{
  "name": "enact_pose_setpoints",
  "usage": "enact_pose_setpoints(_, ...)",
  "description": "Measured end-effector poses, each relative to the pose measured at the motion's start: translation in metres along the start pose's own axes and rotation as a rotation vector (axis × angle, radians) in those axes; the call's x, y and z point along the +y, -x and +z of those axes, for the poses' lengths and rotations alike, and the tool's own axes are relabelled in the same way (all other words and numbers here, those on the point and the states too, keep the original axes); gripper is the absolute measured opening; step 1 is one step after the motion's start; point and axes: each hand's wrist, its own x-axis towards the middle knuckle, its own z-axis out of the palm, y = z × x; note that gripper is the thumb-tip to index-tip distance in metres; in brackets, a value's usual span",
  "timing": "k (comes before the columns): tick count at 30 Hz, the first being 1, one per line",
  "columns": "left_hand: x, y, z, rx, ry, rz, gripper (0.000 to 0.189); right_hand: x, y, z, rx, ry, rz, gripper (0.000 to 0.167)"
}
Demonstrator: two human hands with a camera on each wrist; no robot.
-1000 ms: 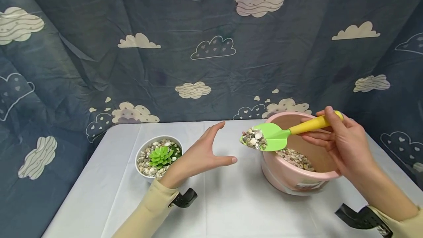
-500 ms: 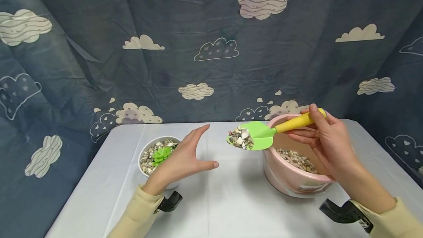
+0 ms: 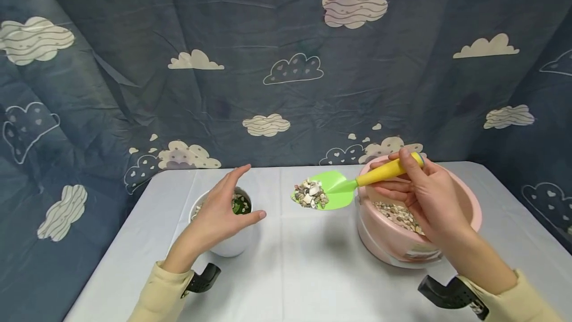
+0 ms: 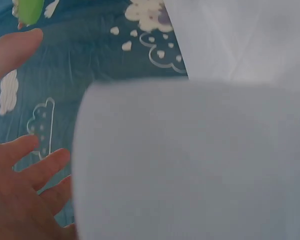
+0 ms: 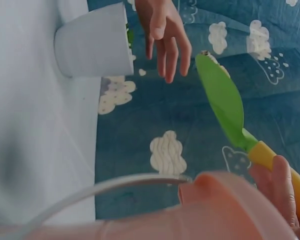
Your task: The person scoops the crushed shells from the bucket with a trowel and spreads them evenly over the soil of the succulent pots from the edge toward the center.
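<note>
My right hand [image 3: 435, 202] grips the yellow handle of a small green trowel [image 3: 337, 192]. Its blade points left, bearing a heap of small pebbles [image 3: 310, 194] near the tip. Trowel and hand are above the pink bucket [image 3: 380, 240], which has more pebbles [image 3: 399, 216] at its bottom. My left hand [image 3: 210, 222] hovers over a white pot [image 3: 232, 246], thumb and fingers spread apart, holding nothing. It hides most of the pot's contents; a bit of dark green plant [image 3: 241, 204] shows. The right wrist view shows the pot [image 5: 92, 45] apart from the left hand.
Both pots stand on a table with a white cloth [image 3: 308, 272]. A dark blue curtain [image 3: 250, 88] with cloud prints hangs behind and at the sides. A pale carrying handle [image 5: 105, 185] curves along the bucket in the right wrist view.
The right hand has moved left with the loaded trowel, away from over the bucket's far side. The left hand has also shifted left, from beside the white pot to over it, covering the light-green succulent.
</note>
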Motion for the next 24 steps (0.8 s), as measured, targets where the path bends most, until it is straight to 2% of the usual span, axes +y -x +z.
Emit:
enact_pose_setpoints(5, -0.012, 0.009, -0.014, 0.018, -0.014, -0.045, 0.098, 0.007, -0.001, 0.009, -0.051, 0.027, -0.037, 0.031)
enact_pose_setpoints(10, -0.025, 0.021, -0.029, 0.0, 0.006, -0.114, 0.106, 0.012, -0.004, 0.017, -0.078, 0.036, -0.056, 0.031)
enact_pose_setpoints(14, -0.036, 0.03, -0.037, -0.024, 0.027, -0.129, 0.111, 0.014, -0.006, 0.023, -0.07, 0.033, -0.058, 0.032)
enact_pose_setpoints(18, -0.047, 0.037, -0.039, -0.054, 0.063, -0.108, 0.115, 0.018, -0.008, 0.029, -0.063, 0.023, -0.051, 0.032)
enact_pose_setpoints(24, -0.067, 0.041, -0.03, -0.089, 0.171, -0.106, 0.118, 0.027, -0.01, 0.041, -0.05, 0.026, -0.01, 0.035)
